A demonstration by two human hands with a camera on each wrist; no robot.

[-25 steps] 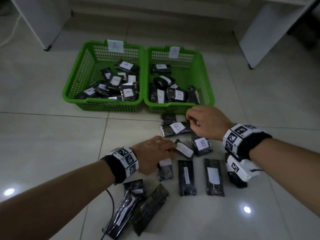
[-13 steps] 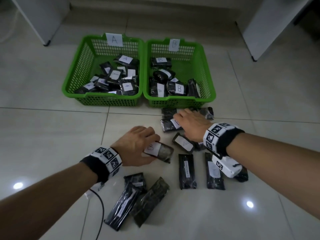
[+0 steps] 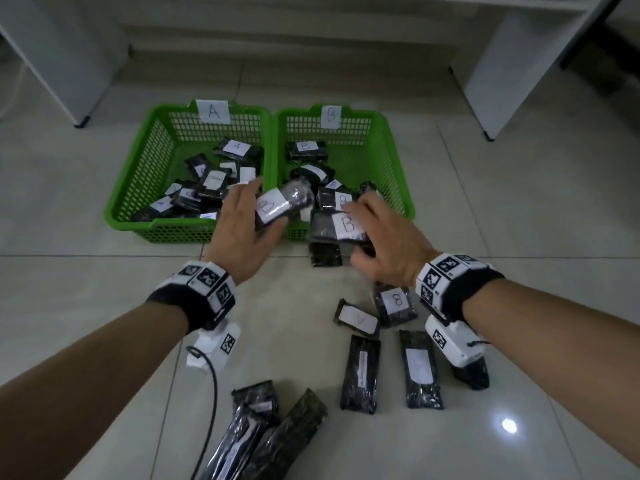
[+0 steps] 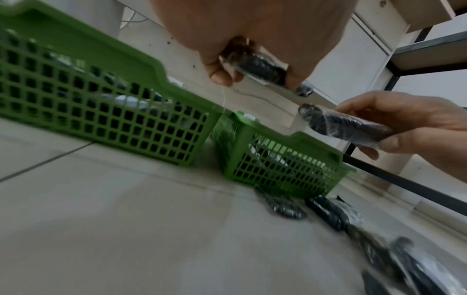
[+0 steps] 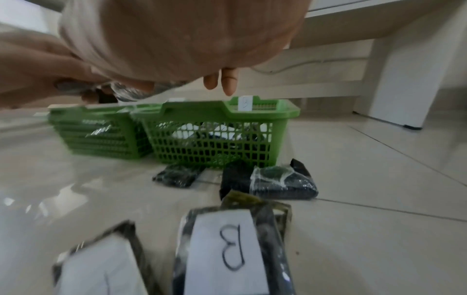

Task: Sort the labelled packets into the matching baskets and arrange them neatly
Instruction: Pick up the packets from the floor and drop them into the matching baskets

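Observation:
Two green baskets stand side by side on the tiled floor: basket A (image 3: pixel 138 188) on the left, basket B (image 3: pixel 391 161) on the right, each holding several dark packets. My left hand (image 3: pixel 242 233) holds a dark packet with a B label (image 3: pixel 282 204) (image 4: pixel 257 65) above the gap between the baskets' front edges. To its right my right hand (image 3: pixel 381 244) grips another B packet (image 3: pixel 341 226) (image 4: pixel 338 124) over the front rim of basket B. Several more packets lie on the floor nearer me, among them a B packet (image 3: pixel 394 303) (image 5: pixel 227 249) and an A packet (image 3: pixel 356 318).
One dark packet (image 3: pixel 325 256) lies just in front of basket B. Long dark packets (image 3: pixel 270 441) lie near my left forearm, beside a black cable (image 3: pixel 207 393). White furniture legs (image 3: pixel 498 74) stand behind the baskets, left and right.
Both hands lifted off the floor and moved forward to the baskets, each carrying a B packet. The head view shifted closer to the baskets.

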